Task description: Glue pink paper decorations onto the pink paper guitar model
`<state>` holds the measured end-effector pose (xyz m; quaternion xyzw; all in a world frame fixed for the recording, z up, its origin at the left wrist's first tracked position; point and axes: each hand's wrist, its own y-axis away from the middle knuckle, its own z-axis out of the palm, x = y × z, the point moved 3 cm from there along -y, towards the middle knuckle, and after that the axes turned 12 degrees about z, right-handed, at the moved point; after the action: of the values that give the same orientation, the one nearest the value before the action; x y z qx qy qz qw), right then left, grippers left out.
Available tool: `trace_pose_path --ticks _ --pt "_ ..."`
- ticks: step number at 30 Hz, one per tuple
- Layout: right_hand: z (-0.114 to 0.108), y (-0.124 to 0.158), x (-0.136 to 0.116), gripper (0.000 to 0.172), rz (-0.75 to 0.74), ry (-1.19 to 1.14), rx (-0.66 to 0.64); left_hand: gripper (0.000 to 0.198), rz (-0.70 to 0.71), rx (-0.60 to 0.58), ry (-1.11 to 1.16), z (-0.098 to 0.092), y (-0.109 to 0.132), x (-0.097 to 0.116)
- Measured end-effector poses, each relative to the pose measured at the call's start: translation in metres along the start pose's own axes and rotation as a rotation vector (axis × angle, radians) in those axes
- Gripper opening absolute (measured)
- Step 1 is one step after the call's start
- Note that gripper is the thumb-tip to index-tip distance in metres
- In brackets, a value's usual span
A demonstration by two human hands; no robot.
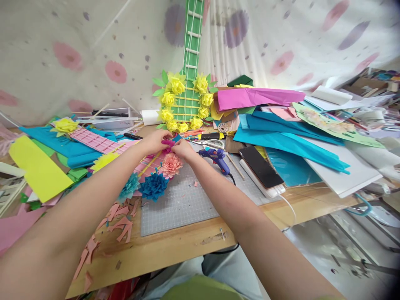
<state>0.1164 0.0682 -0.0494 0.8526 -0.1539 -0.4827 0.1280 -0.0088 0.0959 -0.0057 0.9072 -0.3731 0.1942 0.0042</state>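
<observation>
My left hand (155, 142) is closed at the left side of a magenta paper flower (168, 144). Against its right side, my right hand (183, 150) pinches the same flower, its fingertips partly hidden. The flower sits at the upper edge of a pink paper guitar (98, 143) lying on the table. Just below my hands, a coral paper flower (171, 165), a dark blue one (153, 186) and a light blue one (129, 187) sit along the guitar's body. A yellow flower (104, 160) shows beyond my left forearm.
A green paper guitar (189, 98) with yellow flowers stands against the curtain. Right of my hands are a glue gun (217, 158), scissors (212, 143) and a phone (261, 166). A grey cutting mat (181, 212) lies in front, with coral scraps (123, 225) beside it.
</observation>
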Motion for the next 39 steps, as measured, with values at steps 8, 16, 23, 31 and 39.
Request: trace_pose_path --ticks 8,16,23,31,39 --pt "-0.007 0.002 0.001 0.012 0.004 -0.002 -0.029 0.039 0.023 -0.013 -0.013 0.002 0.002 -0.004" --pt "-0.01 0.006 0.004 0.009 0.004 -0.02 -0.016 0.042 0.029 0.023 0.019 0.003 0.006 0.0" --pt "-0.008 0.005 0.003 0.007 -0.012 -0.091 -0.041 0.067 0.072 0.063 -0.003 0.008 0.012 0.006" --pt "-0.009 0.003 0.006 0.007 -0.03 -0.124 -0.034 0.071 0.065 0.027 -0.098 0.013 0.008 0.012" --pt "-0.008 0.001 0.011 0.004 -0.006 -0.161 -0.011 0.065 0.108 0.049 -0.131 0.007 0.01 0.011"
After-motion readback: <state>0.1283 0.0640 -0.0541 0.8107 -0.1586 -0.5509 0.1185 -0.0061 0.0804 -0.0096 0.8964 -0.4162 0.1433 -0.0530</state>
